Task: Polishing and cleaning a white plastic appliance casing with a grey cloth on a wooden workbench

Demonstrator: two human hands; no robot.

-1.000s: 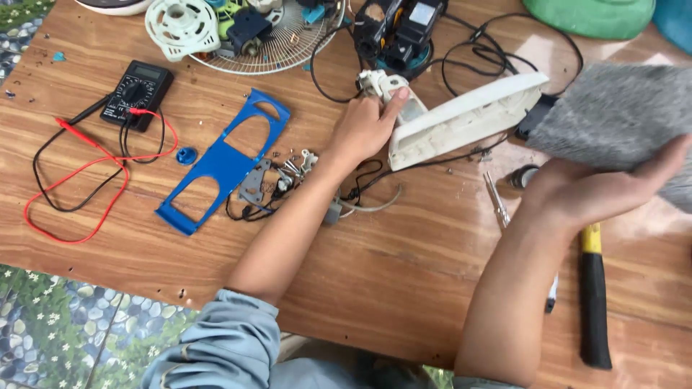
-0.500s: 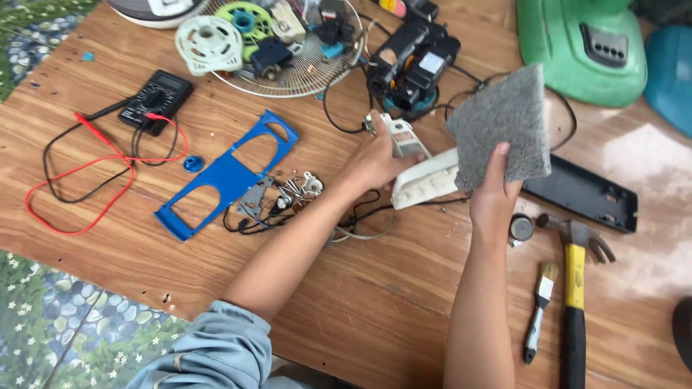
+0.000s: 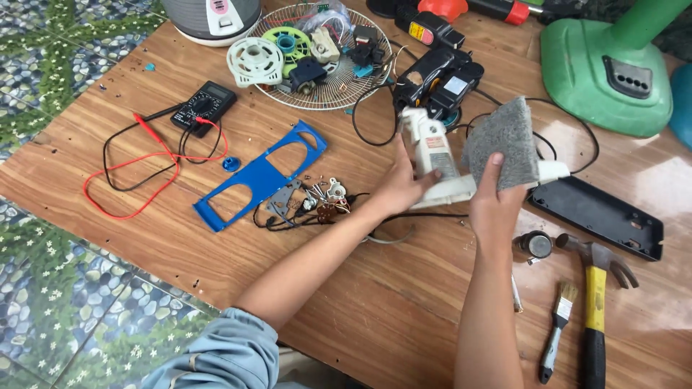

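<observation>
Right grip [image 3: 497,205] on grey pad [image 3: 504,140], over white housing [image 3: 440,169]

Both forearms reach forward from the lower edge of the view, bare from the elbow, and converge toward the middle. The left arm runs up diagonally from a rolled blue-grey sleeve [image 3: 216,356]; the left hand [image 3: 400,189] is turned palm inward, fingers curled in a grasp, thumb up. The right arm rises almost straight; the right hand [image 3: 494,205] is cupped and closed in a grip, thumb [image 3: 494,171] pointing upward. The hands sit just beside each other.
</observation>
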